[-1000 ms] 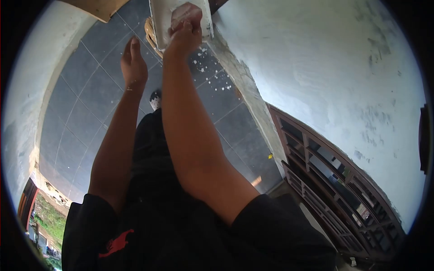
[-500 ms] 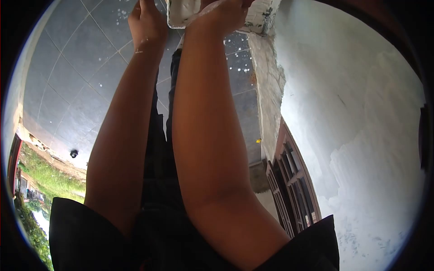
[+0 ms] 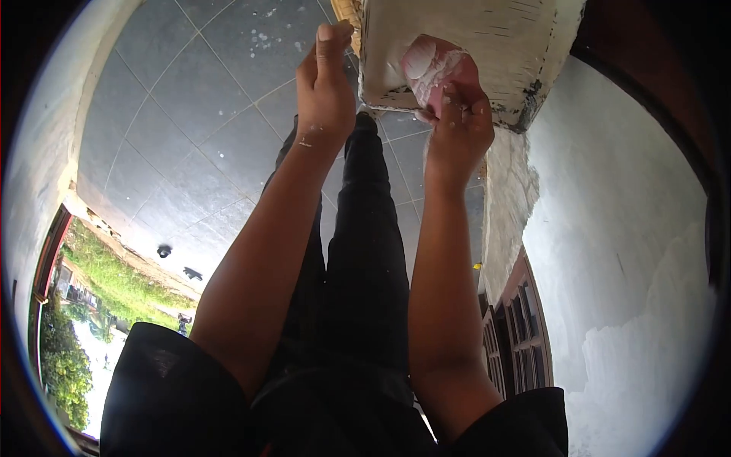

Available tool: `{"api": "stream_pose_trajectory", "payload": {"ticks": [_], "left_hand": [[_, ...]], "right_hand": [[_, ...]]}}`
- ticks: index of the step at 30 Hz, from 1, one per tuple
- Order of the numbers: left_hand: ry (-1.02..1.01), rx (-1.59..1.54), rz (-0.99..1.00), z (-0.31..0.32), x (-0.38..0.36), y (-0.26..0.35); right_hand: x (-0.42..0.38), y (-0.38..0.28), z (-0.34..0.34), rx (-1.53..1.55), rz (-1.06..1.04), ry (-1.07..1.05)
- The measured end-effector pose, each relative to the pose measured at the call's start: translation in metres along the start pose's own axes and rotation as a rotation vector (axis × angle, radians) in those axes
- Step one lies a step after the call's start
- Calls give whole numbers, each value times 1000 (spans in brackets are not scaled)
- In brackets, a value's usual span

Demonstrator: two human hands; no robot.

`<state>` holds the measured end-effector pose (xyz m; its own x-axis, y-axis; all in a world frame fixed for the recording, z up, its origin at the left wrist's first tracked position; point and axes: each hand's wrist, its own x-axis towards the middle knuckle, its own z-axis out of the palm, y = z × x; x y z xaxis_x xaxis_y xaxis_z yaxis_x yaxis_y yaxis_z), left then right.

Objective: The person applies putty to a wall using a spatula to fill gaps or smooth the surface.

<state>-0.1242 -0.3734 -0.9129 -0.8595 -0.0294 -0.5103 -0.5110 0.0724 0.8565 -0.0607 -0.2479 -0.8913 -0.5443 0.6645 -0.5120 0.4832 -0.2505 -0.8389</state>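
Observation:
My right hand [image 3: 461, 135] grips a pink flat scraper [image 3: 472, 70], its face smeared with thick white paste. The scraper is over the near part of a pale, tray-like surface [image 3: 502, 46] with chipped, dark-stained edges. Left of that surface my left hand [image 3: 327, 87] is raised with the thumb up and the fingers curled. Whether anything is in those fingers is hidden. White flecks of paste show on the left wrist and the right fingers.
Grey floor tiles [image 3: 190, 99] with white splatters lie below. To the right stands a wall [image 3: 624, 251] with patchy white coating, beside a brown-framed window [image 3: 525, 335]. A tan object [image 3: 348, 14] shows behind my left hand. Small dark objects [image 3: 164, 250] lie near the floor's edge.
Both hands have come lower and further right in view as the camera view shifted. The pink scraper and more of the pale surface now show. My arms have moved apart.

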Motion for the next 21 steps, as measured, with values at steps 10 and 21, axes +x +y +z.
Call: {"api": "stream_pose_trajectory", "payload": {"ticks": [10, 21], "left_hand": [[-90, -59, -83, -4, -5, -5], [-117, -120, -226, -7, -4, -11]], "right_hand": [[10, 6, -3, -437, -73, -127], [14, 12, 6, -486, -152, -165]]}}
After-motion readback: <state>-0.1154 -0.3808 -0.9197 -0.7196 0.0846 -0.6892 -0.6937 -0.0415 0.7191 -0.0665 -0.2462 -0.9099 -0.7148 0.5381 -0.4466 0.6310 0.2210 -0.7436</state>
